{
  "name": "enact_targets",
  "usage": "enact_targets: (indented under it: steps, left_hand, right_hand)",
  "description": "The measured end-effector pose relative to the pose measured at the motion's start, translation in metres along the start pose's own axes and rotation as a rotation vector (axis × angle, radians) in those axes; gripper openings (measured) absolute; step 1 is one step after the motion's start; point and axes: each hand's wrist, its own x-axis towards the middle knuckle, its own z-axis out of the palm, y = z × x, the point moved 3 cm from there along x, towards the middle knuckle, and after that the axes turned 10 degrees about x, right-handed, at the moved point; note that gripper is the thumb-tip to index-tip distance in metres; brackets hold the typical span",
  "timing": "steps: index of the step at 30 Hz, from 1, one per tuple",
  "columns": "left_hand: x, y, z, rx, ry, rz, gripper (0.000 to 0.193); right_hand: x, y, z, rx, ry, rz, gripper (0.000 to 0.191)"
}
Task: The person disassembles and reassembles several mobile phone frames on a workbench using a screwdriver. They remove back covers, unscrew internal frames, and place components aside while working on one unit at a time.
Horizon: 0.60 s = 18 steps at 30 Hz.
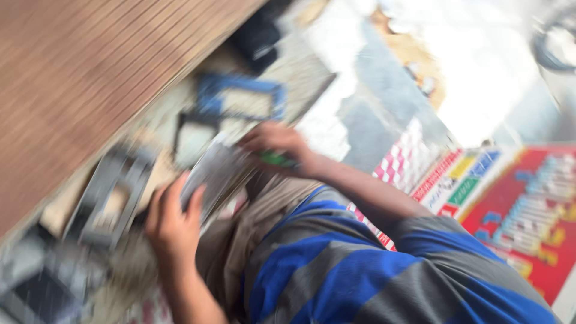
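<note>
The head view is tilted and heavily blurred. My left hand grips the near edge of a flat grey sheet-like piece held over my lap. My right hand rests on the far edge of the same piece, its fingers closed around a small green object. What the green thing is cannot be made out. My grey and blue striped shirt fills the lower middle.
A brown wooden surface fills the upper left. Rectangular frames lie on the floor: a blue one, a dark one, grey ones. A red, colourfully printed mat lies at the right.
</note>
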Motion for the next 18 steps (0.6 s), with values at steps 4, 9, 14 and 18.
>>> enact_targets:
  steps: [4, 9, 14, 18]
  left_hand:
    - [-0.004, 0.003, 0.005, 0.121, 0.026, 0.037, 0.030]
    - [-0.016, -0.011, 0.015, 0.232, 0.056, 0.047, 0.030]
    - [-0.018, -0.016, 0.020, 0.245, 0.068, 0.063, 0.033]
    - [-0.016, -0.015, 0.020, 0.233, 0.033, 0.058, 0.038]
  right_hand:
    - [0.018, -0.013, -0.003, 0.016, -0.142, -0.110, 0.021]
    - [0.021, -0.001, 0.006, 0.125, -0.082, -0.079, 0.012]
    - [0.013, 0.014, 0.006, 0.155, -0.074, -0.034, 0.010]
    - [0.015, 0.016, 0.006, 0.139, -0.088, -0.008, 0.021]
